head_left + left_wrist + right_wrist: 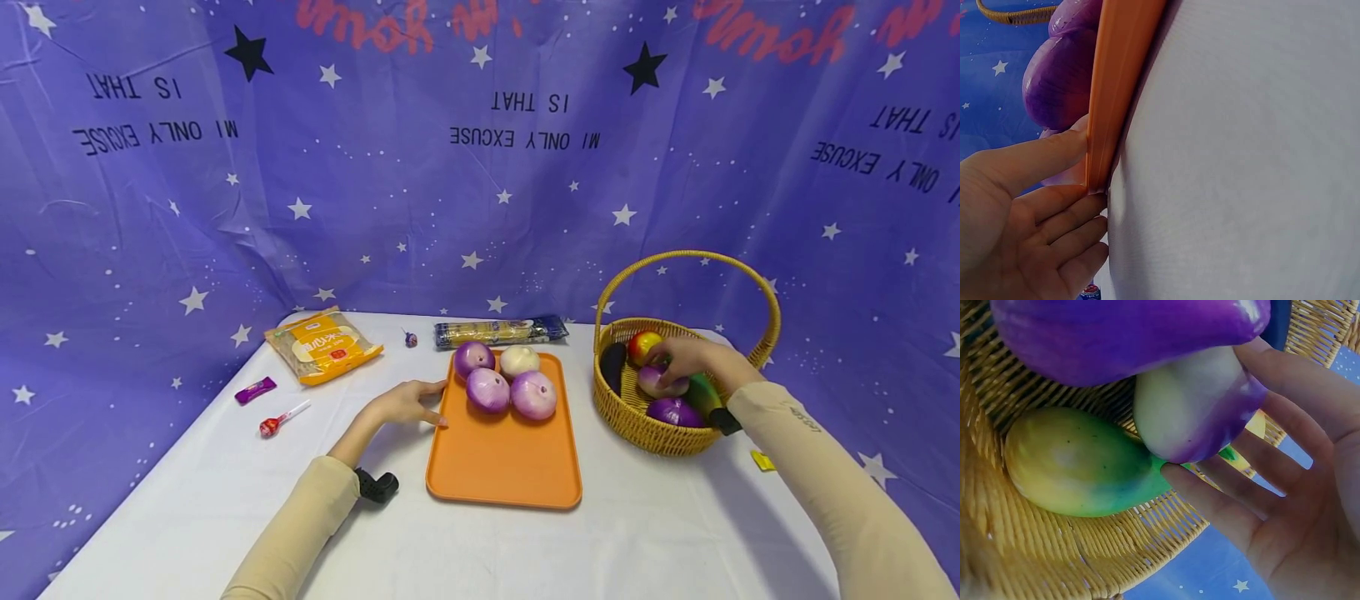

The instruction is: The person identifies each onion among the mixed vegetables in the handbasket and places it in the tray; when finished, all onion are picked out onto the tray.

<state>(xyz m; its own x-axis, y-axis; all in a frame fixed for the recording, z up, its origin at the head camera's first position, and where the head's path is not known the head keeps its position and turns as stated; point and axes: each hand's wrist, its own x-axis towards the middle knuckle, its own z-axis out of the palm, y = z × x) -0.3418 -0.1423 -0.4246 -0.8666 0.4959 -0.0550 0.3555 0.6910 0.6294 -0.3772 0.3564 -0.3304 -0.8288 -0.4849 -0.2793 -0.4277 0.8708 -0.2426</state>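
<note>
In the head view, my right hand (678,360) reaches into the wicker basket (652,437) and grips a white-and-purple onion (1191,406), thumb on one side and fingers round the other. A darker purple onion (675,412) and a green-yellow mango (1079,462) lie against it. My left hand (405,403) holds the left rim of the orange tray (502,467); the left wrist view has its thumb over the rim and fingers at the outer side. Toward the tray's far end sit several onions (533,395), purple and whitish.
The basket also holds a dark eggplant (612,367) and a red-yellow fruit (642,346) under its tall handle (690,253). Behind the tray lies a noodle-like packet (498,332). A yellow snack bag (326,346), purple candy (256,390) and red lollipop (270,427) lie left.
</note>
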